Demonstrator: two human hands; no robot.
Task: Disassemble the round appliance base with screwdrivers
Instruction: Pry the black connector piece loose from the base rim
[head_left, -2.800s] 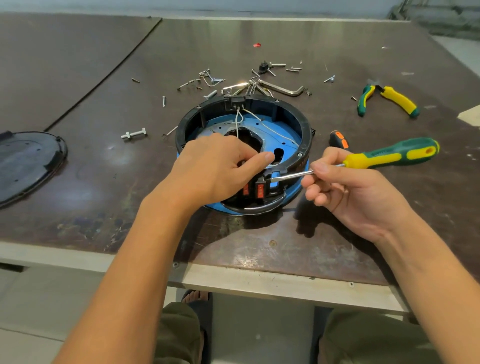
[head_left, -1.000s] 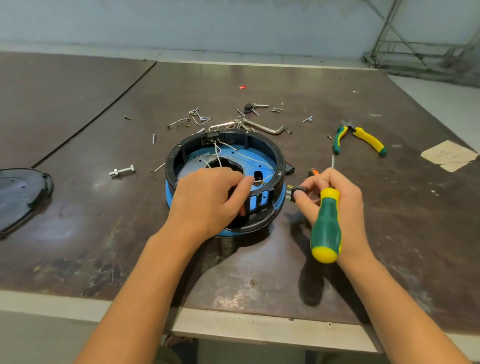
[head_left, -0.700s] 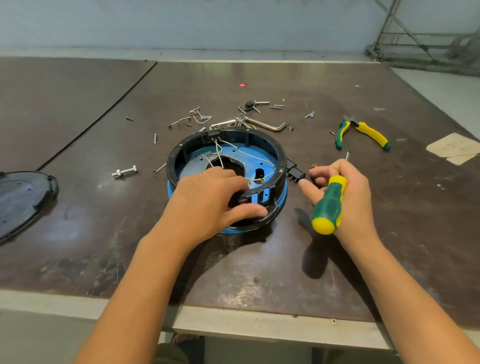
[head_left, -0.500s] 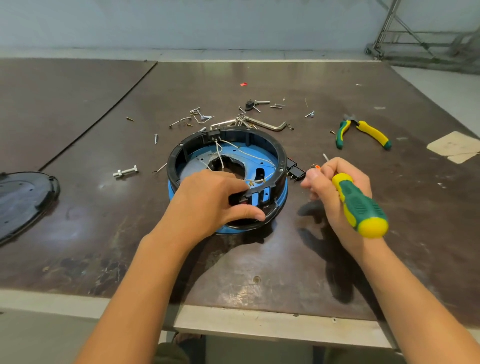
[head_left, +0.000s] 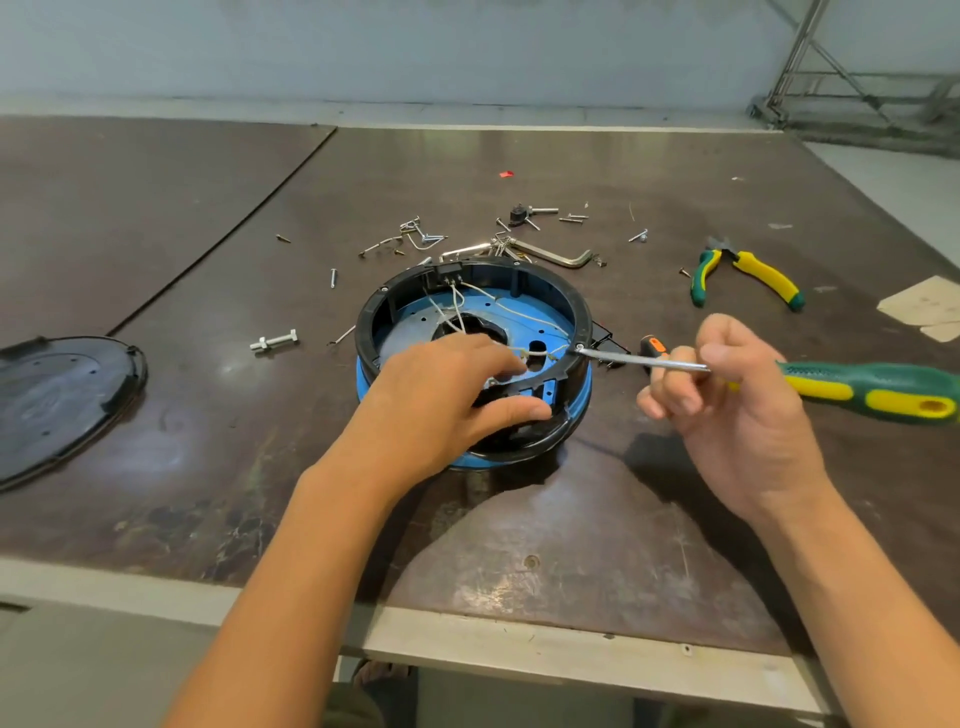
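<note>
The round appliance base, a black ring over a blue plate with white wires inside, sits mid-table. My left hand grips its near rim, fingers reaching inside and thumb along the outer wall. My right hand holds a green-and-yellow screwdriver lying almost level, handle pointing right. Its metal tip touches a screw on the ring's right rim. A small black part lies just right of the base.
Loose screws, bolts and a bent metal bar lie behind the base. Green-yellow pliers sit at the right, an orange-black small screwdriver behind my right hand, a black cover at the far left, a white bolt between.
My right hand pulled a small black part out of the base and left it beside it, then turned the screwdriver round and brought its tip to the rim screw. My left hand stayed on the base.
</note>
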